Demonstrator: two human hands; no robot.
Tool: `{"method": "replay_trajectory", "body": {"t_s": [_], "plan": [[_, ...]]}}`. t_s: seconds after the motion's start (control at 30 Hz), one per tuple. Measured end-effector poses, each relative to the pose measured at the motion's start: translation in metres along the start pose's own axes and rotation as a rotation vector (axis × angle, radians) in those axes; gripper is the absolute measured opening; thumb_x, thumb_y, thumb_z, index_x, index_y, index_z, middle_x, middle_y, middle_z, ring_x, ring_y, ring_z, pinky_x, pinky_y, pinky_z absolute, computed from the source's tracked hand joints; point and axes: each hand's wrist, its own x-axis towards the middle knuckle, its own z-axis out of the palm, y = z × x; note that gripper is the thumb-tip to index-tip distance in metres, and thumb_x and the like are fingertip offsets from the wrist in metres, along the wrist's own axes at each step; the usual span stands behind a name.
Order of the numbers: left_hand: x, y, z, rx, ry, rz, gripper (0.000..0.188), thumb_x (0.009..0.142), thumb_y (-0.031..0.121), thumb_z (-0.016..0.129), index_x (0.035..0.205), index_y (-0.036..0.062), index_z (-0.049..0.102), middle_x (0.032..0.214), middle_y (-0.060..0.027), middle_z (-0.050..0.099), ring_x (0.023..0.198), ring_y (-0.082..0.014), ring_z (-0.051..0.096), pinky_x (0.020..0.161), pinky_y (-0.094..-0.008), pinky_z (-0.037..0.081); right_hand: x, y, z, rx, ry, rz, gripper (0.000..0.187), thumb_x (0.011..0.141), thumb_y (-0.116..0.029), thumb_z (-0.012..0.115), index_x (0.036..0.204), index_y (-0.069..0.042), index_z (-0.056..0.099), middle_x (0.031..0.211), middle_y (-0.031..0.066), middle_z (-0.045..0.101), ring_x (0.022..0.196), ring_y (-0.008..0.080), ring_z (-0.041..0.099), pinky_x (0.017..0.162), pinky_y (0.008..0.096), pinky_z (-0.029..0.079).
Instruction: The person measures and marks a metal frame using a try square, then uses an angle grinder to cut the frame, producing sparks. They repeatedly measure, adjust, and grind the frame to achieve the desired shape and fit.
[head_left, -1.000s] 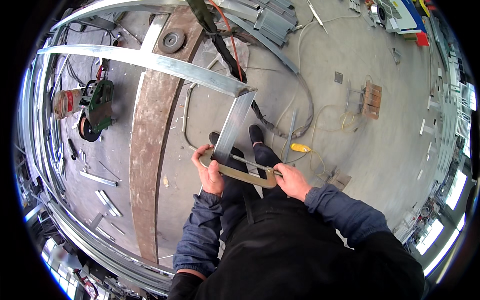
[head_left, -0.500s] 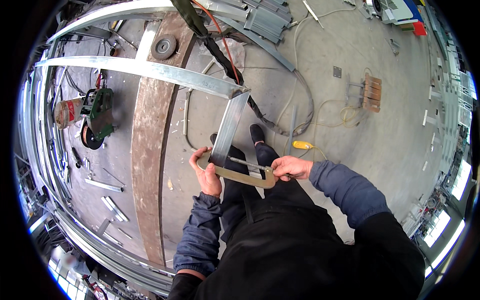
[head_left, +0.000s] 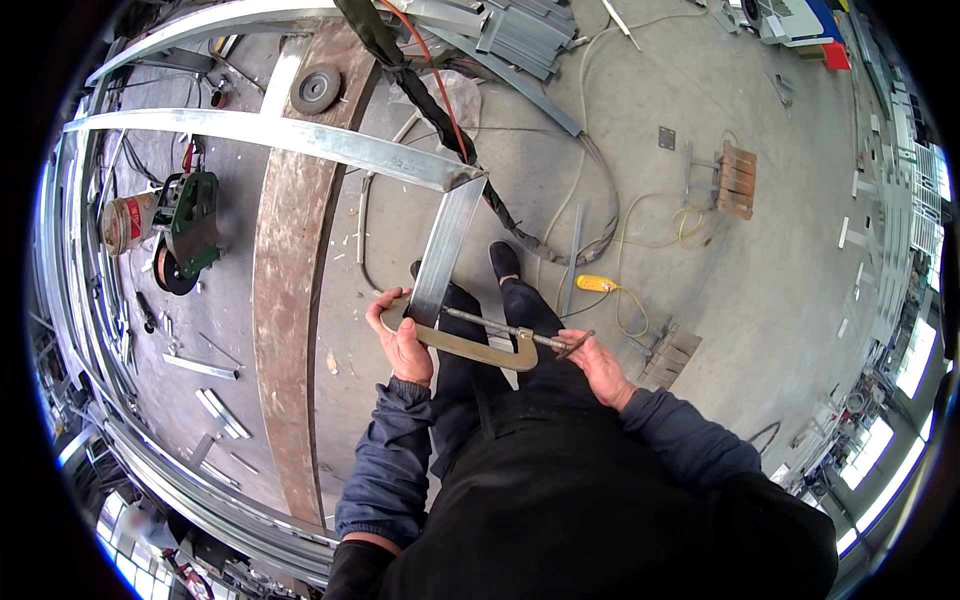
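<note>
A C-clamp [head_left: 470, 347] sits around the lower end of a galvanized metal tube [head_left: 445, 240], just in front of my legs. My left hand [head_left: 407, 350] is closed on the clamp's left end, thumb in front and fingers behind, beside the tube. The clamp's threaded screw [head_left: 490, 322] runs rightward from near the tube's right side through the clamp's other end. At its outer end is a thin crossbar handle [head_left: 576, 345]. My right hand [head_left: 603, 372] is against this bar, its fingers stretched out rather than wrapped round it.
The tube joins a long metal frame bar [head_left: 270, 132] at a corner. A rusty beam [head_left: 285, 260] runs along the left, with a grinding disc [head_left: 315, 90] on it. Further left stands a green wire-feeder machine [head_left: 190, 225]. Cables and a yellow control box [head_left: 596, 284] lie right.
My right hand has loosened from its grip at the screw's handle and shifted slightly right and down, fingers now extended. The handle shows more clearly. My left hand keeps hold of the clamp.
</note>
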Motion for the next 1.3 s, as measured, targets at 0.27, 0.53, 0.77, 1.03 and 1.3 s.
{"method": "replay_trajectory", "body": {"t_s": [0.27,0.53,0.77,1.03,1.3], "plan": [[0.001,0.002,0.002,0.049,-0.001,0.013,0.062,0.096,0.036,0.066,0.140,0.0020,0.039,0.140,-0.0178,0.050,0.132,-0.0316,0.052,0.120,-0.0458,0.034,0.031,0.013,0.013,-0.105,0.265,0.049,0.064,0.115,-0.056,0.032,0.110,0.000,0.063,0.089,0.0113,0.072,0.074,0.0175,0.070,0.069,0.0327,0.058],[0.001,0.008,-0.005,0.100,-0.045,-0.052,0.067,0.097,0.045,0.065,0.143,0.0022,0.041,0.139,-0.0169,0.051,0.130,-0.0282,0.053,0.117,-0.0422,0.037,0.033,0.000,0.027,-0.037,0.371,0.092,0.042,0.112,-0.043,0.045,0.119,-0.004,0.059,0.080,0.0098,0.067,0.064,0.0166,0.065,0.054,0.0312,0.054],[0.036,-0.009,-0.079,0.547,-0.401,-0.379,0.047,0.114,0.032,0.032,0.148,0.0052,0.051,0.139,-0.0243,0.059,0.126,-0.0379,0.062,0.106,-0.0394,0.049,0.068,0.021,0.040,0.124,0.681,0.180,0.023,0.101,-0.021,0.053,0.117,-0.009,0.063,0.079,0.0028,0.057,0.055,0.0115,0.047,0.043,0.0282,0.038],[0.011,-0.065,-0.108,0.739,-0.263,-0.842,0.068,0.110,0.047,0.033,0.118,-0.0133,0.062,0.112,-0.0384,0.067,0.114,-0.0517,0.063,0.102,-0.0482,0.046,0.091,0.031,0.041,0.071,0.823,0.247,0.024,0.101,-0.026,0.053,0.108,-0.010,0.069,0.066,-0.0015,0.046,0.044,0.0112,0.035,0.038,0.0302,0.028],[0.008,-0.046,-0.096,0.772,-0.207,-0.847,0.060,0.106,0.041,0.037,0.111,-0.0120,0.064,0.114,-0.0399,0.066,0.111,-0.0553,0.062,0.099,-0.0509,0.047,0.106,0.040,0.041,0.054,0.883,0.257,0.022,0.097,-0.028,0.059,0.105,-0.011,0.069,0.066,-0.0018,0.041,0.044,0.0133,0.033,0.039,0.0319,0.025]]}}
